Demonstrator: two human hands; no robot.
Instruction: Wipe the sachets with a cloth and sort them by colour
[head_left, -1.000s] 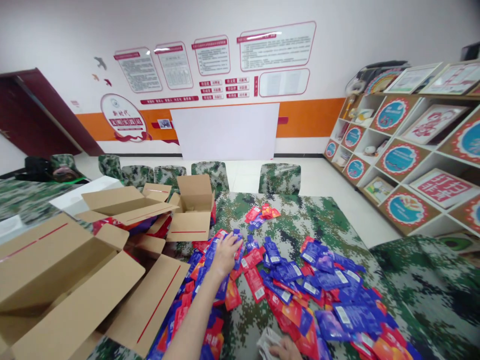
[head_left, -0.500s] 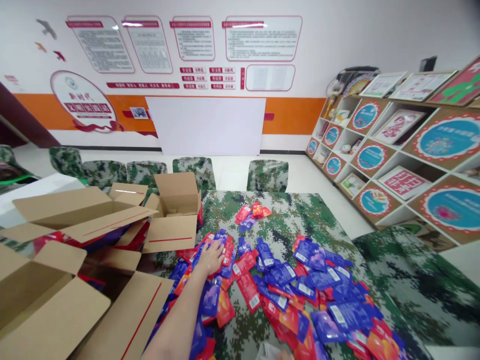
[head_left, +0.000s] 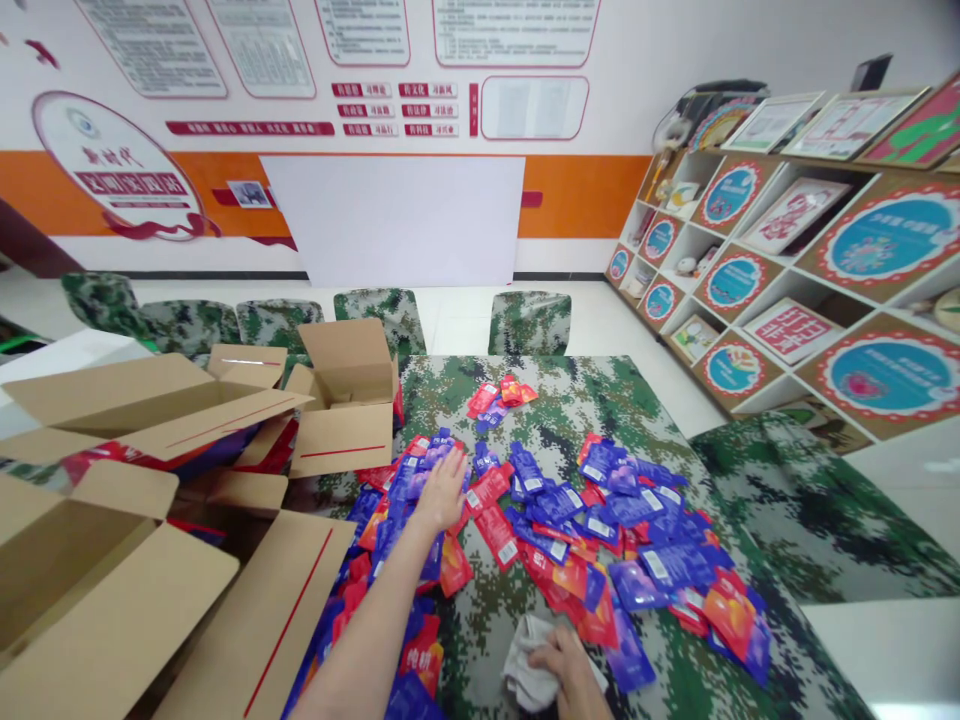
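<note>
My left hand [head_left: 441,492] reaches out over the right edge of the left pile of red and purple pouches [head_left: 390,530], its fingers stretched out and nearly flat. Whether the fingertips touch the pouches is hard to tell. Low in the view, my right hand [head_left: 568,668] is closed on a crumpled whitish cloth [head_left: 527,655] above the camouflage tablecloth [head_left: 495,620]. A second, spread-out pile of pouches [head_left: 637,530] lies beyond and to the right of it. Between the piles are a few red pouches [head_left: 495,530].
Open cardboard boxes [head_left: 345,450] crowd the table's left side. A small cluster of pouches [head_left: 491,405] lies near the far edge. Camouflage-covered chairs [head_left: 529,322] stand beyond the table, and a shelf unit [head_left: 795,290] lines the right wall.
My left hand has shifted slightly right along the left pile. My right hand with the cloth has come up into view from the bottom edge. The camera has tilted down.
</note>
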